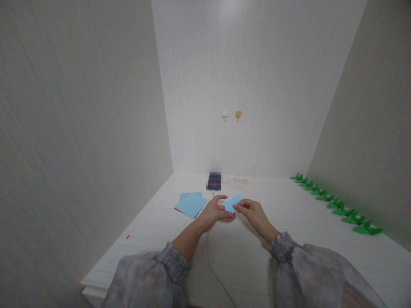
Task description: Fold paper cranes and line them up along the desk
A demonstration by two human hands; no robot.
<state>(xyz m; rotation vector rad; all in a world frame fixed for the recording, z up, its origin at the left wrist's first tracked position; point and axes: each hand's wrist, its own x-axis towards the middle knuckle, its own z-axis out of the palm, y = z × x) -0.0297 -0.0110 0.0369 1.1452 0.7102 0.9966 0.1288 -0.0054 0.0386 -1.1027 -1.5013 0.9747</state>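
Observation:
Between my two hands, above the middle of the white table, is a small folded piece of light blue paper. My left hand holds its left side, thumb and fingers curved round it. On the right edge of the paper, the thumb and forefinger of my right hand are pinched together. Its exact folds are too small to make out. Just left of my left hand lies a stack of blue square sheets, with a red edge showing beneath.
A phone leans at the back, its white cable running toward me. Several green folded paper figures line the right side. A small orange scrap lies at left. Two hooks are on the back wall; walls enclose both sides.

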